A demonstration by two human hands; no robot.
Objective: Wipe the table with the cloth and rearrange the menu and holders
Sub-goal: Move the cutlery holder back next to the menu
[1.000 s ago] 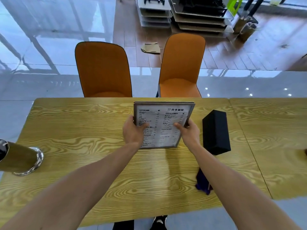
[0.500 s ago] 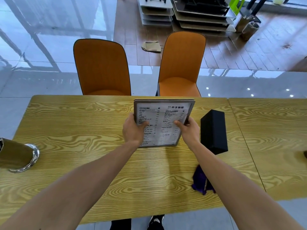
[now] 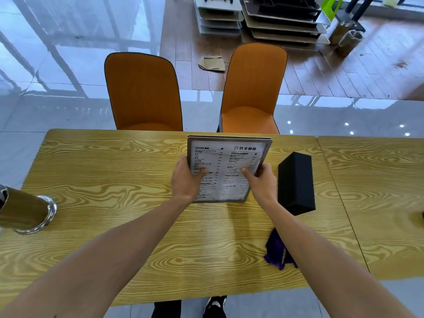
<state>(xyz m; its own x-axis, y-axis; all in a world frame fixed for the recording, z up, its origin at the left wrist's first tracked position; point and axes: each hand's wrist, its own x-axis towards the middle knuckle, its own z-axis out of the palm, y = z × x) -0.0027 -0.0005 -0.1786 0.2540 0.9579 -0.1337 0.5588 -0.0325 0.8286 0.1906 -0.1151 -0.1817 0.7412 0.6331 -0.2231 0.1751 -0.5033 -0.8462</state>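
Head view: I grip the menu (image 3: 226,171) with both hands. Left hand (image 3: 184,180) clamps the left edge, thumb on the printed face, fingers behind. Right hand (image 3: 263,180) does the same on the right edge. A hold on both sides keeps the board from twisting; it looks stiff and flat, so thumbs on the face are enough.

Menu stands tilted, top edge leaning away from me, bottom edge at or just off the table (image 3: 114,226); can't tell if it touches. It sits toward the far edge, roughly mid-table, in front of the two chairs (image 3: 250,88).

Black box (image 3: 296,182), probably a holder, lies just beside my right hand, not touching the menu. Likely the menu gets parked next to it or against it.

Cloth (image 3: 276,251) is bunched on the table near the front edge, partly under my right forearm. Neither hand holds it, so I judge I'm on the rearranging part now.

Metal cylinder (image 3: 25,212) lies on its side at the far left, well apart from everything else. Possibly the other holder, still to be placed.

Risk: lowering the menu could nudge the box.
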